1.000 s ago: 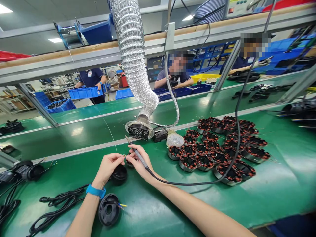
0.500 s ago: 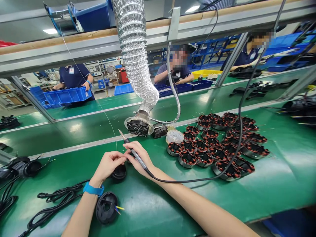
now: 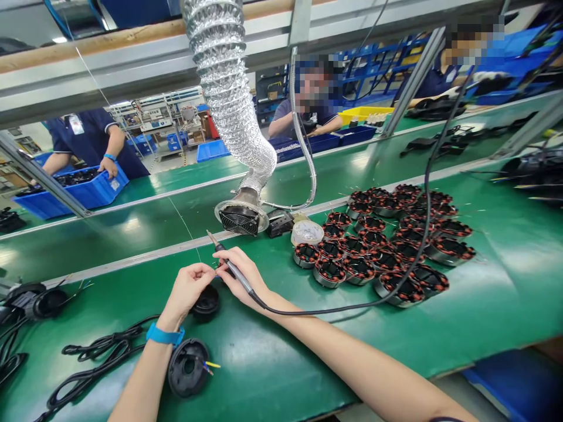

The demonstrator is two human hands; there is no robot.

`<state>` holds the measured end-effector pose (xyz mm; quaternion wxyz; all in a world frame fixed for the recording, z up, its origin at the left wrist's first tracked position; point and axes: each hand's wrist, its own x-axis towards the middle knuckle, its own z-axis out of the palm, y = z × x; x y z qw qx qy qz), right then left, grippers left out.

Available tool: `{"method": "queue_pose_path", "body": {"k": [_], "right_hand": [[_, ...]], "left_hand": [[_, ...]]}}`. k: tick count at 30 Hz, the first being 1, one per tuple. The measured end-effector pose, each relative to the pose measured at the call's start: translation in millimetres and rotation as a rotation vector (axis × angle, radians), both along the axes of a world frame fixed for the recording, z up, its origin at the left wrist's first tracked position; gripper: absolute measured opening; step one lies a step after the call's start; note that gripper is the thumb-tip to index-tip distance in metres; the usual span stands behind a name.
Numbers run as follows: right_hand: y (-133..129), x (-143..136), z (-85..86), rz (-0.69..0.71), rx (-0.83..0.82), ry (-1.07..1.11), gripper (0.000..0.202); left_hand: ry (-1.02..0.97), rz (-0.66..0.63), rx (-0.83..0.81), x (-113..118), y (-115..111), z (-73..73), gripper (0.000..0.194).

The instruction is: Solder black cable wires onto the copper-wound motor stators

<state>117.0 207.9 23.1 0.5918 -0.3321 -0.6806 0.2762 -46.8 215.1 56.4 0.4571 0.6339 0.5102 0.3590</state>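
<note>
**Editor:** What are the hands doing at the green bench [image 3: 264, 366]?

**Operator:** From afar, I am keeping the right hand [image 3: 248, 267] wrapped about a soldering iron [image 3: 238, 275], its grip narrow, its tip pointing toward the far edge near a round fan [image 3: 240, 220]. The iron's cable [image 3: 321, 313] is running over the forearm toward the right.

**Editor:** And the left?

**Operator:** My left hand [image 3: 187, 288] is pinching, thumb against forefinger, its fingertips meeting the right's; I am not managing to tell what is sitting between them. A thin wire [image 3: 182, 225] is hanging down just beside it. A round black part [image 3: 206, 303] is resting below, partly hidden.

**Editor:** What else is lying there?

**Operator:** A black disc [image 3: 189, 368] with coloured leads [image 3: 212, 364] is lying nearer the front edge, beside the left wrist. Copper-wound rings [image 3: 383, 260] are crowding the bench's right half, toward the far edge.
</note>
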Motion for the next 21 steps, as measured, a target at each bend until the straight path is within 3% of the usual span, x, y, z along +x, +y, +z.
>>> {"method": "queue_pose_path", "body": {"k": [8,15,21], "right_hand": [[6,13,2.2,-0.11,-0.055,0.048,0.025],[7,19,11.2,-0.107,-0.207,0.255,0.027],[5,17,10.4,-0.048,-0.313,0.265,0.027]], "left_hand": [[0.012,0.207,0.123,2,12,-8.6,0.023],[0.066,0.239,0.131,3,15,-12.2,0.023],[0.071,0.256,0.13,2,18,-16.1,0.025]]}}
